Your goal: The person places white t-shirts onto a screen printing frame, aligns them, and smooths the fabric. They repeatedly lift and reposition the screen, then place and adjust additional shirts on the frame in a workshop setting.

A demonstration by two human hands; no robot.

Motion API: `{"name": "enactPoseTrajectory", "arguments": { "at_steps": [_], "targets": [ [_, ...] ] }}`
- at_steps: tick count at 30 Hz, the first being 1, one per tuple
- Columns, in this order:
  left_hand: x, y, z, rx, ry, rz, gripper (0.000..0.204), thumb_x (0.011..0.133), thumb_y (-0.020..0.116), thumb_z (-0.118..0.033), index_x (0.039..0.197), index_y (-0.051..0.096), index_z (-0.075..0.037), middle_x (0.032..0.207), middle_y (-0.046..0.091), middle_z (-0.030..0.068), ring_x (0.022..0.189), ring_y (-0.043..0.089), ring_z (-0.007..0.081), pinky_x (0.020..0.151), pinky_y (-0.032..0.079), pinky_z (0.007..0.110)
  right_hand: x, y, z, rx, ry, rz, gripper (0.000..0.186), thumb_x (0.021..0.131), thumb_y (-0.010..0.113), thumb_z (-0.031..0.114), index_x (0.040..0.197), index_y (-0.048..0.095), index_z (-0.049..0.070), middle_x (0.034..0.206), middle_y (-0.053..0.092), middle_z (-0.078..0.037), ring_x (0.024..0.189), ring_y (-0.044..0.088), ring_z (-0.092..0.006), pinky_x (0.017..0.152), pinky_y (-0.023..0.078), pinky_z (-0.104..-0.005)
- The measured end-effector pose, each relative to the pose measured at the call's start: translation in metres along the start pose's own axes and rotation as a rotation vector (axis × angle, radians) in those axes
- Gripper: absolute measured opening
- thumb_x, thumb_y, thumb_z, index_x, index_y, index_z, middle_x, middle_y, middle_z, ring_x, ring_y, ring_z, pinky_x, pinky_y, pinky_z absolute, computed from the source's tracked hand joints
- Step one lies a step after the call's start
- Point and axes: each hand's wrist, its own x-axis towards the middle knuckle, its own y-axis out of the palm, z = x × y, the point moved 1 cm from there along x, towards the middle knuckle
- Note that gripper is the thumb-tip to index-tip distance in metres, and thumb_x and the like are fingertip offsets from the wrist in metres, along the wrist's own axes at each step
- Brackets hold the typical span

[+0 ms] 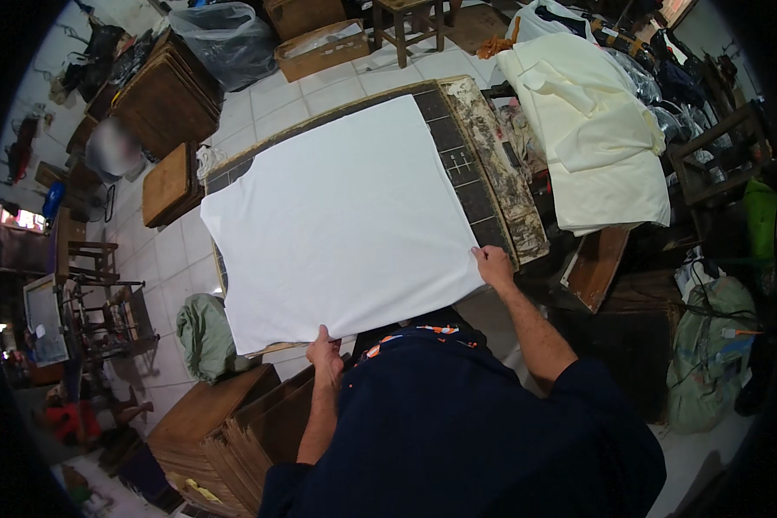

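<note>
A white cut piece of cloth (345,224), shaped like a garment panel, lies spread over a dark board with a pale line grid (470,177). At its near edge, left of my body, my left hand (325,352) pinches the fabric, thumb on top and fingers underneath. My right hand (494,266) grips the cloth's near right corner beside the board's edge. Between the two hands the near edge runs slightly curved and hangs just in front of me. The board shows along the cloth's right side and at the far left corner.
Folded cream cloth (591,138) lies on a pile at the right. A worn, stained strip (496,164) borders the board. Stacked brown boards (216,432) stand near left, beside a green sack (205,337). Farther off are a wooden stool (403,30) and a clear plastic bag (224,43).
</note>
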Motion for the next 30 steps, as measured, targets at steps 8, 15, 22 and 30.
{"name": "enactPoseTrajectory", "arguments": {
  "at_steps": [8, 15, 22, 30],
  "targets": [
    [0.003, -0.007, 0.002, -0.002, 0.027, -0.029, 0.030, 0.093, 0.063, -0.015, 0.116, 0.050, 0.001, 0.104, 0.061, 0.0145, 0.089, 0.064, 0.0291, 0.077, 0.057, 0.045, -0.006, 0.005, -0.006, -0.041, 0.011, 0.001, 0.040, 0.089, 0.060, 0.043, 0.085, 0.070, 0.004, 0.078, 0.068, -0.017, 0.077, 0.066, -0.0362, 0.070, 0.050, -0.0459],
    [0.002, -0.003, -0.001, 0.040, -0.004, -0.041, 0.039, 0.090, 0.065, -0.014, 0.121, 0.045, 0.001, 0.109, 0.059, 0.0145, 0.091, 0.063, 0.0290, 0.075, 0.055, 0.044, -0.008, -0.001, 0.000, 0.006, 0.075, 0.042, 0.044, 0.087, 0.061, 0.045, 0.079, 0.069, 0.003, 0.072, 0.066, -0.015, 0.071, 0.065, -0.0343, 0.066, 0.049, -0.0452],
    [-0.003, -0.006, 0.004, 0.053, -0.053, -0.011, 0.029, 0.083, 0.072, -0.015, 0.101, 0.052, -0.005, 0.083, 0.058, 0.0065, 0.061, 0.057, 0.0182, 0.060, 0.051, 0.035, -0.035, -0.010, -0.002, -0.028, 0.052, 0.050, 0.045, 0.082, 0.067, 0.045, 0.072, 0.066, 0.001, 0.069, 0.065, -0.017, 0.068, 0.065, -0.0339, 0.064, 0.048, -0.0461],
    [-0.012, -0.019, 0.013, 0.145, -0.138, 0.146, 0.030, 0.087, 0.072, -0.017, 0.105, 0.055, -0.001, 0.087, 0.062, 0.0109, 0.073, 0.063, 0.0221, 0.064, 0.055, 0.037, -0.039, -0.009, -0.028, 0.057, 0.257, 0.035, 0.050, 0.072, 0.075, 0.052, 0.085, 0.074, 0.004, 0.076, 0.070, -0.013, 0.073, 0.069, -0.0275, 0.068, 0.053, -0.0384]
  ]
}}
